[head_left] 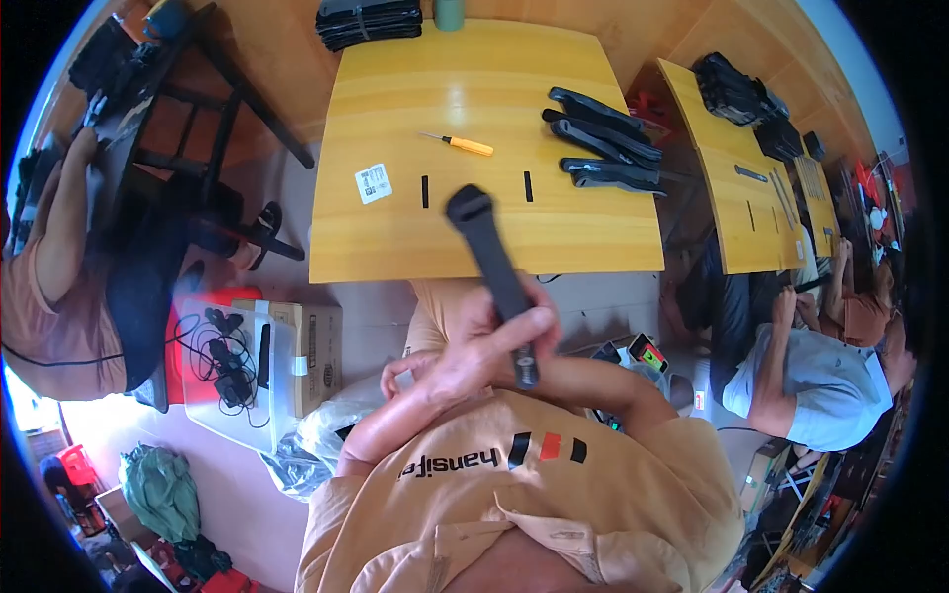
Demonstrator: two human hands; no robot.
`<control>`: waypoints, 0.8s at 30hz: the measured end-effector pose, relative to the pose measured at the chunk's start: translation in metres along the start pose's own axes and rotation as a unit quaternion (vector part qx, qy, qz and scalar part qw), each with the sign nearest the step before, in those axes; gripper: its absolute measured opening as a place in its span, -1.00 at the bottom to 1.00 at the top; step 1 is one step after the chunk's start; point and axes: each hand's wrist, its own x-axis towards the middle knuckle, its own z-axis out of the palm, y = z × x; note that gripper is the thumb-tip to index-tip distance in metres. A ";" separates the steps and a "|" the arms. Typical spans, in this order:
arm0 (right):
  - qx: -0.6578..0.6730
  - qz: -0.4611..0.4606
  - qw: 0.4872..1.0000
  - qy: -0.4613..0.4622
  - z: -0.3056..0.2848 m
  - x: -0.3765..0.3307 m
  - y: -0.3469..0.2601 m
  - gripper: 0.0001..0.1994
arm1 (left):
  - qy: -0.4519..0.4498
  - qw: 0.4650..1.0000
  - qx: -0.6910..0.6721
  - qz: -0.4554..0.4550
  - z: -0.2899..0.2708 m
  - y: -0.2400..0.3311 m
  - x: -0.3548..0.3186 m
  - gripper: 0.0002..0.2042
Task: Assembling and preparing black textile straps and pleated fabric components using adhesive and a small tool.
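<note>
My left hand (494, 341) is closed around a long black handle-like bar (501, 272), its thumb lying across the front. The bar's rounded, looped far end is smeared by motion above the table's near edge. A small metallic round piece shows at its lower end. My forearms cross in front of my chest. My right hand (403, 372) shows at the left, beyond the left wrist, its fingers loosely bent and apart with nothing seen in them; the rest of it is hidden. Several similar black bars (608, 143) lie on the yellow table (395, 252) at the right.
An orange-handled screwdriver (470, 146), a white label (374, 184) and two black strips (425, 192) (528, 186) are on the table. Black stacked pieces (368, 24) and a green container (449, 14) stand at the back. A plastic bin with cables (232, 371) is at left; people work both sides.
</note>
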 end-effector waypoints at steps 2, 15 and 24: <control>0.013 0.004 1.000 0.003 -0.006 0.000 0.001 -0.50 | -0.033 0.999 -0.004 -0.028 0.011 -0.009 0.010 -0.87; -0.579 -0.067 0.811 0.045 -0.021 0.106 -0.115 -0.75 | 0.201 0.967 -0.082 0.136 -0.088 0.023 -0.035 -0.69; -0.808 -0.258 0.510 0.141 -0.065 0.211 -0.110 -0.85 | 0.183 0.959 -0.200 0.084 -0.097 0.015 0.001 -0.61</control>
